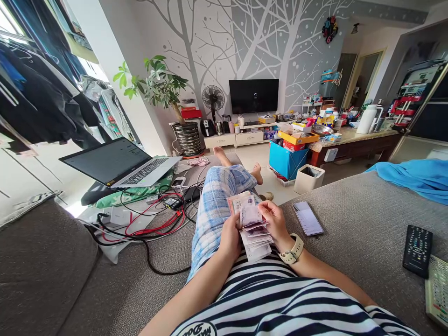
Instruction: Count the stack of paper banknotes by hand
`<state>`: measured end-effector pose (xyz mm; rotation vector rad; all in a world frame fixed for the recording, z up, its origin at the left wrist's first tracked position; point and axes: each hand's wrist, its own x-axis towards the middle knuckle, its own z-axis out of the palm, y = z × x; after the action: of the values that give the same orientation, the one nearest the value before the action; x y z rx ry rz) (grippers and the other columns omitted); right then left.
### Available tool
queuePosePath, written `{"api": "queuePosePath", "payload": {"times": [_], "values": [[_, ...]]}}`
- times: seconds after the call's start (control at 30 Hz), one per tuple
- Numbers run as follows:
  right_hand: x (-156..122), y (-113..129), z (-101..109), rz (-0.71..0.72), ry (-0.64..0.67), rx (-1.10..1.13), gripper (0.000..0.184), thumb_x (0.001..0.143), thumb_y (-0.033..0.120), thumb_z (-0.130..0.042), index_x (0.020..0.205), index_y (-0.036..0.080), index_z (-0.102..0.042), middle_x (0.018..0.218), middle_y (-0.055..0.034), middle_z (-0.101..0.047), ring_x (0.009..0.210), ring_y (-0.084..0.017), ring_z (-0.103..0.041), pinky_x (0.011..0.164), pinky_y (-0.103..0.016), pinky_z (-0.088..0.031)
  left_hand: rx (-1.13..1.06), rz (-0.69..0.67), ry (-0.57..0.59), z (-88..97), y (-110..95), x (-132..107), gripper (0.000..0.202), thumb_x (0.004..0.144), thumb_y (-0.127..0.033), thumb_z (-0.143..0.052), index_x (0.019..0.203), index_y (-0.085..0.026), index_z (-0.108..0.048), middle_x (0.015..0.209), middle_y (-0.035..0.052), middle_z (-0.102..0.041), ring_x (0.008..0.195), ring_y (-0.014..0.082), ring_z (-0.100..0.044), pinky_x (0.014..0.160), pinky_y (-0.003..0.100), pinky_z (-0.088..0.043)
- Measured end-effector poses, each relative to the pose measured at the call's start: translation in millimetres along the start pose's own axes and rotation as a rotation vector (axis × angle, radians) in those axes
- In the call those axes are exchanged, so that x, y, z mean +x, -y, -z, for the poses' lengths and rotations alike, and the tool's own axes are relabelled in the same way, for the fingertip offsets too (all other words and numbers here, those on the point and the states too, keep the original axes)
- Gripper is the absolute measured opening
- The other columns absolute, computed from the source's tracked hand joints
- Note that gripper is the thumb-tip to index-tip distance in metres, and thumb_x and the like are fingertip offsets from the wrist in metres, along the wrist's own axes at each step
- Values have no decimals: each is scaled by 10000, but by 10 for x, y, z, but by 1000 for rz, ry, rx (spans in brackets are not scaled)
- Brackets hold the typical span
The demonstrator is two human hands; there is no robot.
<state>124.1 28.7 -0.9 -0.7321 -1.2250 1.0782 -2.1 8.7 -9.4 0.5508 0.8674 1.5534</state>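
Note:
A stack of banknotes (250,215), pale with pinkish and purple print, is held above my lap. My left hand (230,237) is closed round the stack's left edge, thumb on top. With thumb and fingers pinched together, my right hand (275,220) grips the right edge of the upper notes. Lower notes fan out toward my striped shirt (273,289). A watch with a pale strap (294,249) is on my right wrist. Under the notes are my legs in blue checked trousers (213,205).
A phone (308,218) lies on the sofa (353,233) to my right, with a black remote control (417,249) farther right. Left of my legs are tangled cables (168,219) and an open laptop (122,163). A bin (308,178) stands beyond the sofa.

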Motion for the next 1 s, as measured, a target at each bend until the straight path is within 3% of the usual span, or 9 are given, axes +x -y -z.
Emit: {"api": "queuePosePath", "payload": {"times": [0.4, 0.67, 0.87, 1.0], "values": [[-17, -9, 3, -2, 6, 16, 263, 815, 437, -616, 729, 190, -584, 558, 44, -457, 488, -100, -379, 470, -240, -300, 10, 5, -18, -35, -28, -55, 359, 655, -347, -682, 928, -115, -695, 792, 78, -732, 865, 269, -684, 787, 386, -525], [-13, -23, 10, -15, 56, 75, 293, 840, 455, -597, 721, 190, -561, 463, 59, -463, 442, -96, -401, 493, -243, -335, 29, 18, 35, -15, -29, -49, 335, 699, -315, -674, 964, -112, -692, 906, 99, -744, 843, 256, -690, 811, 386, -519], [37, -70, 16, -74, -64, 78, 305, 750, 442, -690, 709, 200, -509, 549, 60, -468, 490, -94, -416, 496, -236, -340, 23, 10, 7, -20, -32, -66, 297, 657, -266, -717, 927, -144, -692, 917, 80, -746, 820, 224, -688, 819, 361, -515], [57, -99, 16, -115, -65, 54, 297, 722, 450, -685, 723, 201, -524, 564, 54, -458, 511, -110, -406, 483, -245, -318, 29, 24, 10, -13, -28, -64, 315, 622, -241, -743, 917, -144, -688, 867, 75, -743, 745, 203, -680, 796, 361, -519]]}}
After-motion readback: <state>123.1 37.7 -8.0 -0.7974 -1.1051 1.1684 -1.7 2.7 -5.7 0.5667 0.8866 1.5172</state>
